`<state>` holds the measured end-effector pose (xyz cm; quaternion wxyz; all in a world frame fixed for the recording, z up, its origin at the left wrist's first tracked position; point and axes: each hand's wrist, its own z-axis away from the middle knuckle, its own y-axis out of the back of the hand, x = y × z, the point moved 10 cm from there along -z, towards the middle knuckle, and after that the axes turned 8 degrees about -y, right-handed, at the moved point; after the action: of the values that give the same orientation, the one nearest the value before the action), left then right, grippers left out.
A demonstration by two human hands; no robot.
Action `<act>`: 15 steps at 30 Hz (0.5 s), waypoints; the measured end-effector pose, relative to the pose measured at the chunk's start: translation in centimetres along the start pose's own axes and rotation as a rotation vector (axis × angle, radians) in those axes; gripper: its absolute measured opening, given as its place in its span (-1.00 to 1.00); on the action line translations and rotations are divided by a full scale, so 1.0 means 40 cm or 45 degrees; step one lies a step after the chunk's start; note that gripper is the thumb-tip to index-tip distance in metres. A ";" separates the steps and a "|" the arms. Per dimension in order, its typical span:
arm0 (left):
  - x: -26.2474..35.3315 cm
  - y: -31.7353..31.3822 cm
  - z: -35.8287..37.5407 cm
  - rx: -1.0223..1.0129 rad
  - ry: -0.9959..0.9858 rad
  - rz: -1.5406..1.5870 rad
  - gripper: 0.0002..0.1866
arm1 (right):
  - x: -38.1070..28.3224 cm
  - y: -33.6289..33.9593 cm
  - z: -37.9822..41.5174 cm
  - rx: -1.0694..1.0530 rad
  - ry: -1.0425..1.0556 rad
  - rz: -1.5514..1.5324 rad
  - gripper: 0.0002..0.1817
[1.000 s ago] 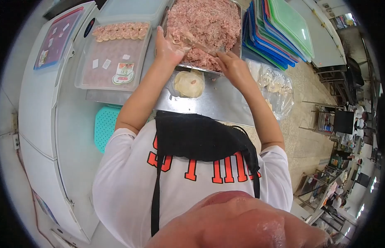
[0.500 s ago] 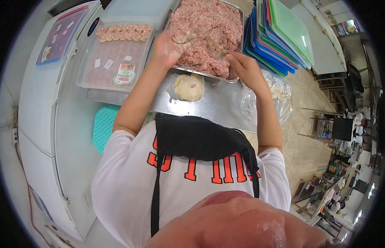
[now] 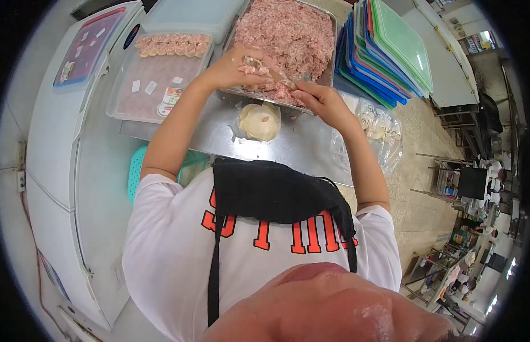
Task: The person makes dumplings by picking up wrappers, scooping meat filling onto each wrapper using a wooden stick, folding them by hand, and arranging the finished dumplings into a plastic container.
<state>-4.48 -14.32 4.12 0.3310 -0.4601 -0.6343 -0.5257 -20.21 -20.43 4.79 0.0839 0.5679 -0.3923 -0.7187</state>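
Note:
My left hand (image 3: 233, 68) is curled around a small dumpling wrapper with pink minced meat (image 3: 254, 69) in it, over the near left part of the meat tray. My right hand (image 3: 327, 102) grips a thin spatula (image 3: 286, 83), its tip pointing left towards the filled wrapper; its blade is partly lost among the meat. Behind both hands a deep metal tray (image 3: 334, 57) holds a large heap of minced meat (image 3: 287, 34). On the steel worktop (image 3: 213, 130) just below the hands lies a stack of round pale dumpling wrappers (image 3: 259, 121).
To the left stands a plastic box (image 3: 134, 105) with a row of filled dumplings (image 3: 172, 44) on its lid. Stacked coloured lids (image 3: 384, 51) rise at right, beside clear plastic bags (image 3: 373, 134). A turquoise basket (image 3: 136, 171) sits lower left, near a white freezer (image 3: 54, 154).
My left hand has turned and come nearer with the wrapper, now with meat showing in it. My right hand has moved left and slightly down, bringing the spatula close to it.

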 end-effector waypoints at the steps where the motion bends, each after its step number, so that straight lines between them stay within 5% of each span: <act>1: -0.019 0.003 -0.002 0.048 -0.158 -0.162 -0.59 | 0.032 -0.007 -0.013 0.000 0.002 0.001 -0.65; 3: -0.002 0.000 -0.001 0.094 -0.315 -0.324 -0.60 | 0.060 -0.006 -0.027 0.025 0.132 0.075 -0.68; 5: -0.100 -0.004 0.012 0.169 0.294 0.105 -0.59 | 0.070 0.035 -0.029 0.188 0.120 0.317 -0.70; 8: -0.236 0.026 0.033 0.420 0.402 0.252 -0.61 | 0.010 0.054 -0.006 0.433 0.010 0.612 -0.75; 12: -0.161 0.008 0.010 0.348 -0.007 -0.194 -0.48 | 0.090 -0.026 0.001 0.474 0.220 0.445 -0.69; 14: -0.186 -0.007 0.050 0.345 0.467 0.081 -0.32 | 0.302 -0.061 -0.036 -0.020 -0.296 0.896 -0.67; 15: -0.149 0.002 0.056 0.338 0.467 0.073 -0.32 | 0.273 -0.041 -0.010 0.043 -0.219 0.805 -0.67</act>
<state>-2.14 -13.56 -1.76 0.5132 -0.3269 -0.6137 -0.5030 -23.05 -25.69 -4.51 0.2600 0.3565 -0.5665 -0.6960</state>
